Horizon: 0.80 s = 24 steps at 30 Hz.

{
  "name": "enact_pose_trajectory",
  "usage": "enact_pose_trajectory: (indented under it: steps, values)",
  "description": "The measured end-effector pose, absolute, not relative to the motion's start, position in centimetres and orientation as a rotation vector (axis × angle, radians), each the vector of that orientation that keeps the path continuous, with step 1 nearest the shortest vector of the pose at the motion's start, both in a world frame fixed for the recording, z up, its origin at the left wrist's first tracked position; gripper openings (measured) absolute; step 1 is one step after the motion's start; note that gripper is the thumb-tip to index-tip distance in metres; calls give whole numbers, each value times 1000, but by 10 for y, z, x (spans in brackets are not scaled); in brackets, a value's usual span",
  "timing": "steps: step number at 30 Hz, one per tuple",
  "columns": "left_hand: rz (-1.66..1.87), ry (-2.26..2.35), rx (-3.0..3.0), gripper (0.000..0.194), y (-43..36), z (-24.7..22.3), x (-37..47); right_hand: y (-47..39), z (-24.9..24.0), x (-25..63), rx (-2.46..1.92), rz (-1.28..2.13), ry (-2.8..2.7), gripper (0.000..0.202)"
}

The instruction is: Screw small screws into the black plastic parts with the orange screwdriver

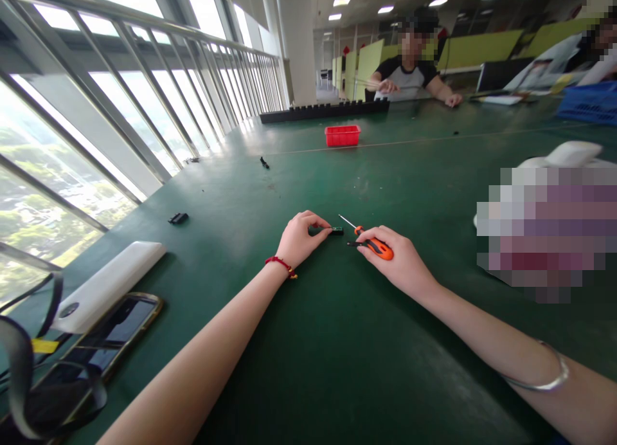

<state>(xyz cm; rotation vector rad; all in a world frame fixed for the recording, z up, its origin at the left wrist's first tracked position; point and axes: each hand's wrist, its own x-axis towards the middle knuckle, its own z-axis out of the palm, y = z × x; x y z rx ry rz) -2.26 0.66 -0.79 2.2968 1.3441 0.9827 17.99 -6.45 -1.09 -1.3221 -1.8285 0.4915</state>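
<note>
My left hand (303, 238) pinches a small black block with green on its top (337, 231), held low over the green table (308, 342). My right hand (393, 255) is closed around an orange and black screwdriver (380, 248). Its thin metal shaft points up and left, with the tip just beyond the small block and apart from it. A short dark piece (354, 244) also sticks out leftward from the fingertips of my right hand; I cannot make out what it is.
At left lie a white power bank (113, 284), a phone (128, 326) and a black strap (19, 361). Small black parts (178, 218) lie farther off. A red bin (342, 136) and a long black rack (328, 111) stand ahead. A person (409, 65) sits opposite; a blue basket (588, 102) is far right.
</note>
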Motion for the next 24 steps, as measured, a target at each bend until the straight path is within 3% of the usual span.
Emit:
enact_pose_trajectory:
  steps: [17,24]
  values:
    - [965,1337,2298,15,8,-8,-23,-64,-12,181,-1323,511,-1833,9]
    - [1125,1235,2482,17,-9,1,-15,-64,-12,180,-1328,530,-1822,9]
